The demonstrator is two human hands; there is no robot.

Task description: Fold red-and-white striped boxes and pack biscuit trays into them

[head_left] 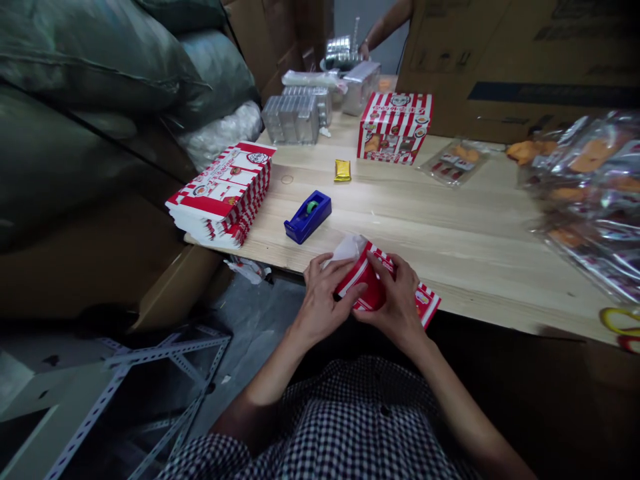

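Both hands hold a red-and-white striped cardboard box (369, 287) at the table's front edge, its white flap standing up at the far left side. My left hand (325, 293) grips its left side, fingers over the edge and thumb across the red face. On the other side, my right hand (395, 297) is wrapped round the box, with a printed panel sticking out to the right. Beyond them lies a blue tape dispenser (309, 217) with a green roll in it. A small yellow packet (343, 171) rests farther back.
A stack of flat striped boxes (223, 190) sits at left. An assembled striped box (395, 128) stands at the back beside clear plastic trays (291, 120). Bagged orange items (595, 193) pile up at right. Another person's arm (390, 27) shows at the far end.
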